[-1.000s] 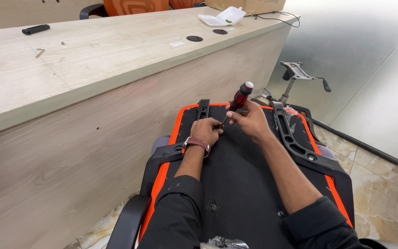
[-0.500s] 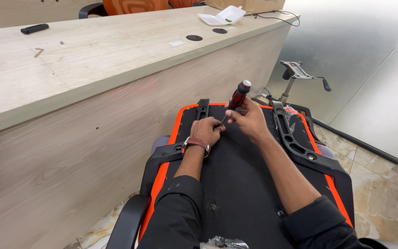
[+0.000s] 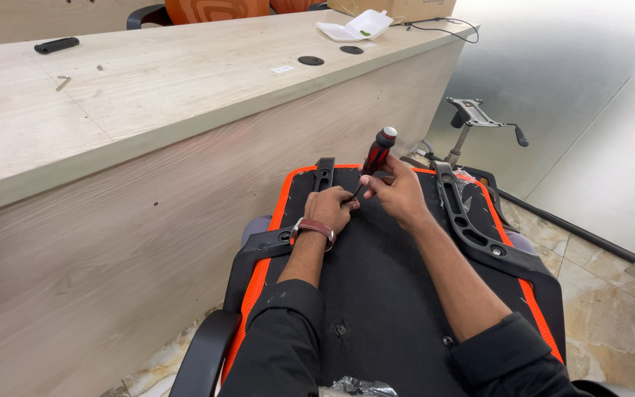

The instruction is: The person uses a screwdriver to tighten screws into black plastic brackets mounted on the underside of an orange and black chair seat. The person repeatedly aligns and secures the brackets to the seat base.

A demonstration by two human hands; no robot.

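Observation:
A black and orange chair seat lies upside down in front of me, with black armrest brackets along its two sides. My right hand grips a screwdriver with a red and black handle, tilted, its tip down on the seat's underside. My left hand, with a brown strap on the wrist, is closed beside the tip and pinches something small there that I cannot make out.
A long pale wooden desk runs along the left, close to the seat. On it lie a white foam box, black round caps and a black handle. A chair base mechanism stands on the tiled floor behind.
The screwdriver and both hands have stayed almost in place; the handle has tilted slightly.

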